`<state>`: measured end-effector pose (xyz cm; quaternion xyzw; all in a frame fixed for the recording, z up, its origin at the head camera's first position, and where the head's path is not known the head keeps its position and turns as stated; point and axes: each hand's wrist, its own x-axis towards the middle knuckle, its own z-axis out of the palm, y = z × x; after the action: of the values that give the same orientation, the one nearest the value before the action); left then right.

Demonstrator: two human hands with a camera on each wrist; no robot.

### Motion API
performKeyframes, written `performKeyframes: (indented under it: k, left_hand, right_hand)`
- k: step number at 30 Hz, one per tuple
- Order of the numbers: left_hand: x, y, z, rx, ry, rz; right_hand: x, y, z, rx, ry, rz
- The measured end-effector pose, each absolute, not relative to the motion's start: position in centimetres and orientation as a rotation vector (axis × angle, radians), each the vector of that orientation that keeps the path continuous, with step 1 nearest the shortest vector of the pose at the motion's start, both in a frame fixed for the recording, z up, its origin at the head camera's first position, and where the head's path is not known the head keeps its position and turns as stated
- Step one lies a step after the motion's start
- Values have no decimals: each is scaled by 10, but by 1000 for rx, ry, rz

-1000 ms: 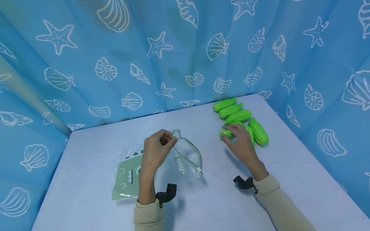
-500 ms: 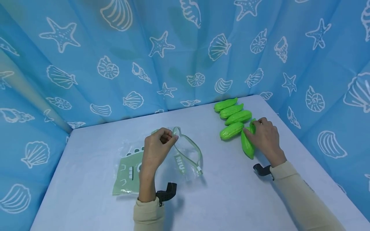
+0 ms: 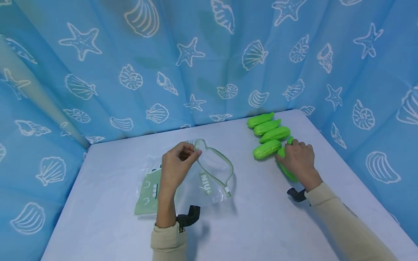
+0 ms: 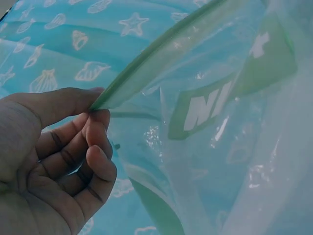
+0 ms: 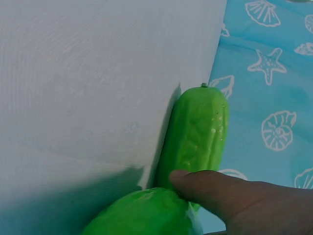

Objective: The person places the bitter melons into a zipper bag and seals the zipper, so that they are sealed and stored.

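In the head view my left hand (image 3: 177, 161) pinches the green rim of a clear plastic zip bag (image 3: 187, 181) between thumb and fingertips. The bag gapes at its mouth and bears a green printed face and white lettering. The left wrist view shows the thumb on the green zip strip (image 4: 142, 61). Over at the right, my right hand (image 3: 297, 157) grips a green toy cucumber (image 3: 290, 140), mostly hidden under the fingers. In the right wrist view the thumb reaches across a toy cucumber (image 5: 198, 132), with another green one (image 5: 144, 215) nearer the camera.
Several more toy cucumbers (image 3: 275, 134) lie side by side in a row left of the right hand. A white slider (image 3: 226, 189) sits at the zip's end. Blue shell-patterned curtain (image 3: 202, 72) hangs behind and beside the white table (image 3: 248, 224).
My right hand has moved right, from the cucumber at the near end of the row to those beside it, and one of these has turned. The left hand keeps its pinch on the bag.
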<state>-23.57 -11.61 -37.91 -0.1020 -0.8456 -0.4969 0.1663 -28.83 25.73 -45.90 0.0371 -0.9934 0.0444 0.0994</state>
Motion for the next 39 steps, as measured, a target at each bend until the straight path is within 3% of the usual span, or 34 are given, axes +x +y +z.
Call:
performKeyframes:
  k: [21, 28, 39]
  left_hand:
    - [-238, -123, -364, -175, -2278, -1748]
    - [-226, -112, -341, -170, -2278, -1738]
    - [-224, -110, -340, -130, -2279, -1738]
  right_hand:
    - [-250, 293, -382, 133, -2917, 802]
    - [-239, 275, -366, 174, -2694, 906]
    - [-239, 233, -354, 296, -2387, 1196]
